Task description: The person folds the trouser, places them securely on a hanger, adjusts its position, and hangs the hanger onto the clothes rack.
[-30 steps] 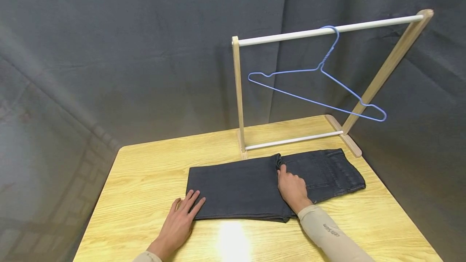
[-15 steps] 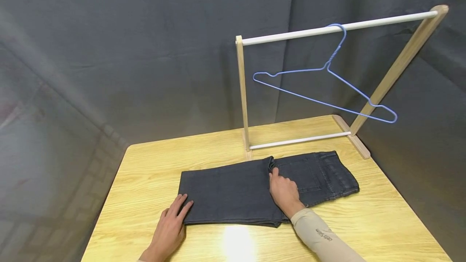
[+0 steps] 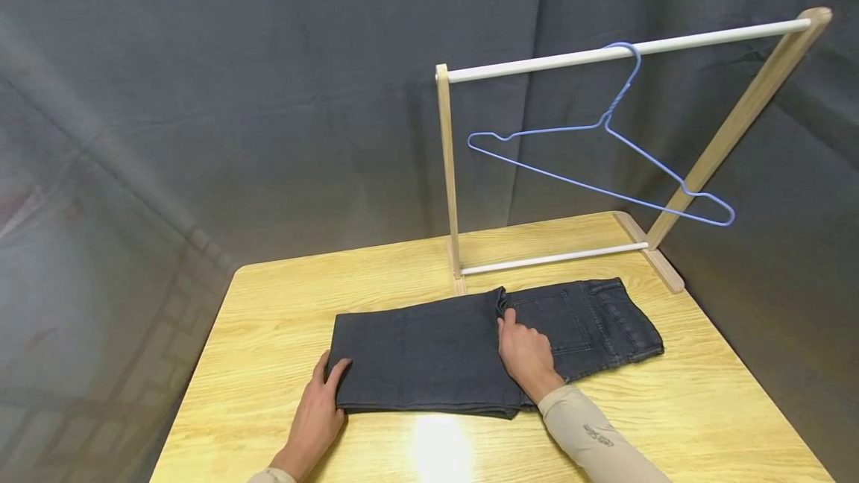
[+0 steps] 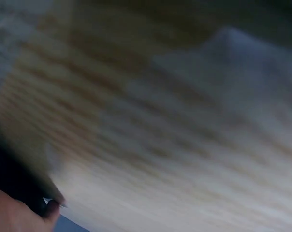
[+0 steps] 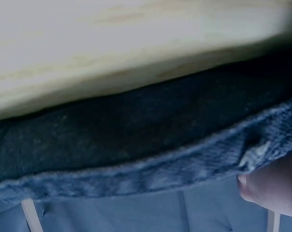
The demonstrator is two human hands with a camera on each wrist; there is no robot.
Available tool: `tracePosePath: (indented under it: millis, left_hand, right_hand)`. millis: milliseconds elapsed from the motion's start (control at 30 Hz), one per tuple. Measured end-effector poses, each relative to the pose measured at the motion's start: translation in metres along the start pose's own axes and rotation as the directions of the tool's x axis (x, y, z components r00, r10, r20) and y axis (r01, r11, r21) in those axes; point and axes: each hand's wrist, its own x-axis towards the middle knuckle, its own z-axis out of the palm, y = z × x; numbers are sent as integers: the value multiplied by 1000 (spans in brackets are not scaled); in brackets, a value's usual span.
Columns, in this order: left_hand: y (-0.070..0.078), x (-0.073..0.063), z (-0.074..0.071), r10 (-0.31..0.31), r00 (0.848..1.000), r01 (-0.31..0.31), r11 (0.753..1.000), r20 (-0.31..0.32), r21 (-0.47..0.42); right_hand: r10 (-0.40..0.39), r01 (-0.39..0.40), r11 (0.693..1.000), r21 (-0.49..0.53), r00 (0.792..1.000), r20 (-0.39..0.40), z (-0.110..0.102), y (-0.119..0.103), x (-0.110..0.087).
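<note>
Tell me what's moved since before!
The dark pants slid left on the table. The left hand went along, and fewer of its fingers show on top now. The right hand still holds the hem; the blue hanger stays on its rail.

I'm working in what looks like a curtained-off booth: plain grey fabric drapes (image 3: 335, 95) rise beyond the far and right edges of the wood-grain table (image 3: 282, 304), and a tabletop garment rack (image 3: 730, 133) stands at its far right corner
</note>
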Motion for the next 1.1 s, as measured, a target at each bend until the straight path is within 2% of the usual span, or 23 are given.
tracePosePath:
  millis: [133, 333, 467, 600, 800, 867, 967, 1033, 1100]
  left_hand:
    - [0, 0, 2, 33, 999, -33, 999, -13, -5]
    - [-2, -3, 4, 95, 993, -94, 995, -74, 19]
    - [-2, -3, 5, 159, 982, -155, 987, -101, 42]
    - [1, 0, 4, 233, 966, -226, 972, -116, 65]
    - [5, 0, 2, 323, 936, -312, 945, -139, 99]
    - [6, 0, 2, 349, 926, -336, 936, -144, 108]
    - [8, 2, 2, 395, 906, -381, 918, -155, 110]
    - [9, 3, 3, 438, 882, -424, 899, -174, 112]
    - [10, 5, 4, 480, 854, -467, 877, -200, 111]
  right_hand:
    - [-11, 13, 999, 52, 999, -42, -2, 3, -2]
    - [-25, 36, 992, 124, 996, -86, -9, 6, -2]
    - [-39, 64, 984, 166, 988, -151, -16, 10, 0]
    - [-39, 88, 978, 188, 967, -252, -23, 19, 3]
    - [-37, 114, 978, 175, 920, -389, -29, 37, 4]
    - [-24, 103, 980, 171, 913, -408, -31, 44, 4]
    - [18, 58, 983, 176, 917, -399, -37, 55, 3]
    - [60, 11, 982, 188, 928, -367, -41, 61, 3]
    - [106, -50, 981, 188, 948, -302, -45, 67, 3]
